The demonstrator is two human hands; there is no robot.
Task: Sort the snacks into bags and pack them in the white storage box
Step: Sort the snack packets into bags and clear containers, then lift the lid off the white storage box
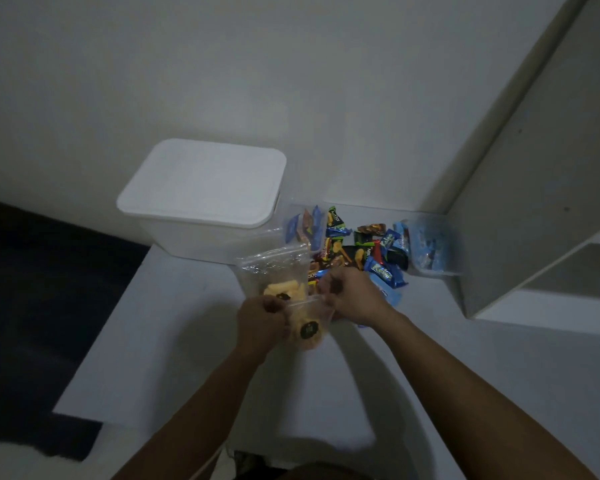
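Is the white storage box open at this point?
No, the white storage box has its lid resting flat on top, covering the opening.

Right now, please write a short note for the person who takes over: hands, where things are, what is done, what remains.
Left hand and right hand both grip the top of a clear bag holding yellow snacks.
A second clear bag, also with yellow snacks, stands just behind.
Mixed wrapped snacks lie unsorted on the table.
White storage box has its lid on; its inside is hidden.
Left: bag the rest, pack the box.
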